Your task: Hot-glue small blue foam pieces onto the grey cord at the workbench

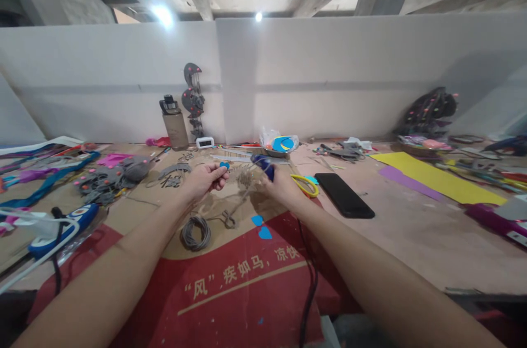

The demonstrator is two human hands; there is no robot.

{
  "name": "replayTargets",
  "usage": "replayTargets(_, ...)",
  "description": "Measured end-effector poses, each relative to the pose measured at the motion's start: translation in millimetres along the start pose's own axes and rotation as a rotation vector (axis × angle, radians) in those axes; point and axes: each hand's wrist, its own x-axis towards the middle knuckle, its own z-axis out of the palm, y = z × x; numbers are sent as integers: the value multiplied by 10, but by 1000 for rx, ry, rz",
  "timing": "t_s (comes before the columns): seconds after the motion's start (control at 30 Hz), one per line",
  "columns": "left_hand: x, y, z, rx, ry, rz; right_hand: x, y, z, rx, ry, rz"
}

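Between the thumb and finger of my left hand (pixel 211 178) is a small blue heart-shaped piece (pixel 224 165). My right hand (pixel 282 186) is wrapped round a dark blue glue gun (pixel 265 166), somewhat blurred, with a black cord (pixel 307 304) running down from it. Its tip points left, toward the space between my hands. Below that lies a brownish ribbed thing (pixel 244 176) that I cannot make out clearly. Two more blue pieces, a small heart (pixel 257 220) and a larger heart (pixel 264 233), lie on the printed cardboard (pixel 230 304). A grey cord coil (pixel 195 233) sits nearer to me.
Right of my hands are yellow scissor-like handles (pixel 307 186) and a black phone (pixel 345 195). Yellow sheet (pixel 436 175) lies farther right. A bottle (pixel 175 124) stands by the wall, left of centre. Grey felt pieces (pixel 111 178) and a power strip (pixel 66 230) are at left.
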Motion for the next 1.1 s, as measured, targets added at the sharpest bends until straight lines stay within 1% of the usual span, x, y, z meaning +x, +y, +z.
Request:
replayTargets(0.07,4,6,-2,13,23,-5,34,-8,-44,216,34,66)
replayTargets(0.1,3,13,3,18,34,-9,43,-17,-59,291,15,106)
replayTargets(0.17,2,31,14,26,56,-14,42,-37,-75,352,-32,133)
replayTargets(0.2,1,43,18,28,67,-15,33,-45,-77,323,-27,101)
replayTargets(0.23,-1,58,20,25,80,-15,19,-52,-77,256,3,40)
replayTargets(0.3,-8,107,9,-37,107,10,-16,-60,-82,52,80,-110)
replayTargets(0.37,-22,190,-23,-207,123,65,-47,-68,-105,-151,101,-234)
replayTargets(0.43,-42,296,-78,-468,110,125,-67,-77,-145,-317,73,-316)
replayTargets(0.47,-52,351,-112,-603,114,149,-73,-82,-167,-392,64,-350)
replayTargets(0.53,-69,448,-184,-815,84,195,-80,-95,-208,-527,61,-401)
replayTargets(0.6,-82,519,-246,-944,67,264,-85,-113,-240,-630,75,-408)
replayTargets(0.67,-100,567,-283,-996,66,330,-93,-142,-263,-707,89,-380)
replayTargets(0.8,-208,646,-276,-962,48,429,-112,-195,-292,-756,113,-273)
replayTargets(0.87,-292,677,-244,-897,25,441,-106,-188,-297,-716,130,-201)
replayTargets(0.9,-329,685,-224,-842,11,425,-95,-173,-296,-665,138,-173)
replayTargets(0.97,-372,671,-172,-671,-52,334,-60,-127,-285,-485,151,-130)
replayTargets(1.07,-319,554,-74,-349,-200,147,0,-67,-250,-96,156,-35)
replayTargets(1.1,-275,493,-41,-267,-191,103,14,-62,-235,31,156,2)
